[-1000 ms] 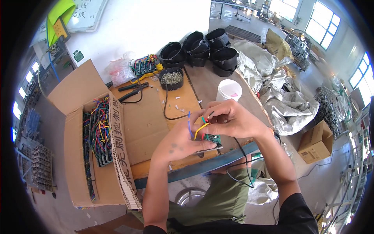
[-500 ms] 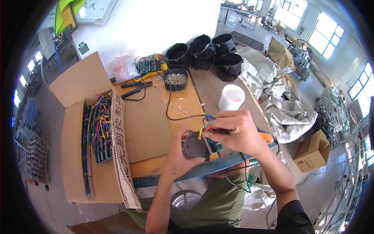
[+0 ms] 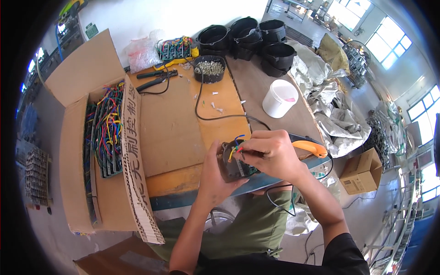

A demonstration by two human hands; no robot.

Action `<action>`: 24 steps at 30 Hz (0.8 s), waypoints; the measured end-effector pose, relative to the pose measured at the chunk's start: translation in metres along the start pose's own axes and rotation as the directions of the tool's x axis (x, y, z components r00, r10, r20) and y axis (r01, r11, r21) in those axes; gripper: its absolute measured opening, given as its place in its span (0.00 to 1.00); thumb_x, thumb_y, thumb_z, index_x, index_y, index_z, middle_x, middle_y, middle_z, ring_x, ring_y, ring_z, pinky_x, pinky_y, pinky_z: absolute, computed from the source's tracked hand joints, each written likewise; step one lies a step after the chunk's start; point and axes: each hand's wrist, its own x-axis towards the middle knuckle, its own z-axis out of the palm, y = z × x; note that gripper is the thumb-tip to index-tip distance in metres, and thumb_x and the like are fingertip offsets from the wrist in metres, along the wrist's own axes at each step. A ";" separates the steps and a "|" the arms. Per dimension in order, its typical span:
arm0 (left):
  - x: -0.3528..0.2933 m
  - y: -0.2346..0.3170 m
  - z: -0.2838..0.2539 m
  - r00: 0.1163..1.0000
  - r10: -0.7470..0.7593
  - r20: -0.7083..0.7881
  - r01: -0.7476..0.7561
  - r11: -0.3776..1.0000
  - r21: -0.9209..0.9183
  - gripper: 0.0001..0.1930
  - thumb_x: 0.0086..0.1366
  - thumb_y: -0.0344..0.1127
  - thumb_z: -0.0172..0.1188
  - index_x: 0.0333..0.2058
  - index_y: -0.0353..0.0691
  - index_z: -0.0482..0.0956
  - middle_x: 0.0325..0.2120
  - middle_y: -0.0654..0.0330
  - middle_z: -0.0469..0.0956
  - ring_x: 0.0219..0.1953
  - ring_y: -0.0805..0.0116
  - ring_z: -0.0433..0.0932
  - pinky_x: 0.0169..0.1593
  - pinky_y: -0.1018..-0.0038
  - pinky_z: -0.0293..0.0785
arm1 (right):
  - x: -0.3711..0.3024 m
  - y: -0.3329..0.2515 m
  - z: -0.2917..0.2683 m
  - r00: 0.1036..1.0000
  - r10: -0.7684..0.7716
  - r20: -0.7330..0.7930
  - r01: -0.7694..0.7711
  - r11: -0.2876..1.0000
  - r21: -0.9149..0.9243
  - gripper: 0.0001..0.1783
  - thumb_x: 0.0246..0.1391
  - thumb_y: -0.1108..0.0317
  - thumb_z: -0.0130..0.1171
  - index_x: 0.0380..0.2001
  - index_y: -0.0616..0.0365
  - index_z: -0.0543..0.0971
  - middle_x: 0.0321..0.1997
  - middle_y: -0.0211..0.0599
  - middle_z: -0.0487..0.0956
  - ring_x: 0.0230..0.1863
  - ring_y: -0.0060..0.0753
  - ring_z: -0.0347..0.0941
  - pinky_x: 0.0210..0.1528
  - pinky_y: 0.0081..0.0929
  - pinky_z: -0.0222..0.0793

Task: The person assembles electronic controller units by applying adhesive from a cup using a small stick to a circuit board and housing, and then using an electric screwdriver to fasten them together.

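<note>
My left hand (image 3: 213,178) is wrapped round a dark grey round housing (image 3: 230,170) at the table's front edge. A green circuit board (image 3: 248,171) shows at the housing's right side, partly behind my fingers; how far it sits inside cannot be made out. Short wires rise from there: a blue wire (image 3: 239,137), a yellow wire (image 3: 231,155) and a red wire (image 3: 239,150). My right hand (image 3: 276,155) is closed in a pinch over the housing, its fingertips on the red wire.
An orange-handled corded tool (image 3: 310,147) lies right of my right hand. Behind are a white tub (image 3: 280,99), black buckets (image 3: 278,58), a black dish of small pale parts (image 3: 209,68) and dark-handled pliers (image 3: 153,81). A cardboard box of wired boards (image 3: 133,160) stands left.
The housing has tilted in my left hand, and the board now shows closer against it. My right hand stays pinched at the wires. The whole view has shifted slightly.
</note>
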 end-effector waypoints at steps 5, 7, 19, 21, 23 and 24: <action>0.000 -0.001 0.002 1.000 -0.005 -0.006 0.006 0.996 0.092 0.63 0.39 0.33 0.84 0.69 0.34 0.48 0.58 0.46 0.67 0.58 0.53 0.71 0.61 0.62 0.68 | -0.001 0.014 0.017 0.999 0.007 0.038 -0.006 0.999 -0.039 0.07 0.42 0.74 0.74 0.26 0.61 0.84 0.18 0.36 0.74 0.16 0.36 0.70 0.20 0.30 0.64; 0.002 0.002 0.002 1.000 -0.016 -0.006 0.016 0.993 0.113 0.63 0.39 0.34 0.84 0.69 0.34 0.48 0.58 0.46 0.66 0.58 0.53 0.70 0.61 0.62 0.68 | 0.000 0.018 0.021 0.998 0.002 0.061 0.000 1.000 -0.021 0.08 0.41 0.74 0.74 0.26 0.61 0.84 0.19 0.37 0.75 0.18 0.37 0.72 0.21 0.30 0.66; 0.001 -0.004 0.002 1.000 0.000 -0.014 -0.001 0.999 -0.047 0.67 0.39 0.34 0.84 0.70 0.35 0.41 0.59 0.45 0.66 0.58 0.52 0.70 0.62 0.61 0.67 | 0.003 0.021 0.024 0.989 -0.036 0.142 0.023 0.995 0.094 0.11 0.39 0.72 0.75 0.28 0.61 0.84 0.20 0.37 0.76 0.21 0.40 0.74 0.25 0.33 0.68; 0.003 0.001 0.002 0.999 -0.031 -0.016 0.030 0.999 -0.036 0.68 0.38 0.33 0.84 0.70 0.35 0.40 0.59 0.46 0.65 0.59 0.52 0.70 0.62 0.61 0.67 | 0.005 0.020 0.023 0.988 -0.001 0.157 -0.015 0.995 0.101 0.11 0.39 0.72 0.76 0.28 0.61 0.84 0.20 0.37 0.76 0.21 0.41 0.73 0.25 0.34 0.68; -0.001 0.003 0.003 0.999 -0.052 -0.006 0.052 0.998 -0.034 0.68 0.38 0.33 0.84 0.70 0.35 0.39 0.59 0.46 0.65 0.59 0.52 0.70 0.62 0.61 0.67 | 0.004 0.023 0.022 0.978 0.035 0.207 -0.061 0.991 0.122 0.13 0.39 0.71 0.76 0.30 0.62 0.84 0.22 0.37 0.78 0.23 0.36 0.75 0.27 0.30 0.70; -0.001 0.003 0.002 0.999 -0.053 0.003 0.053 0.998 -0.033 0.68 0.39 0.34 0.84 0.70 0.35 0.39 0.59 0.47 0.65 0.59 0.52 0.69 0.62 0.61 0.67 | 0.004 0.023 0.021 0.974 0.052 0.218 -0.090 0.982 0.166 0.14 0.39 0.71 0.76 0.31 0.63 0.84 0.23 0.37 0.78 0.24 0.35 0.76 0.28 0.28 0.71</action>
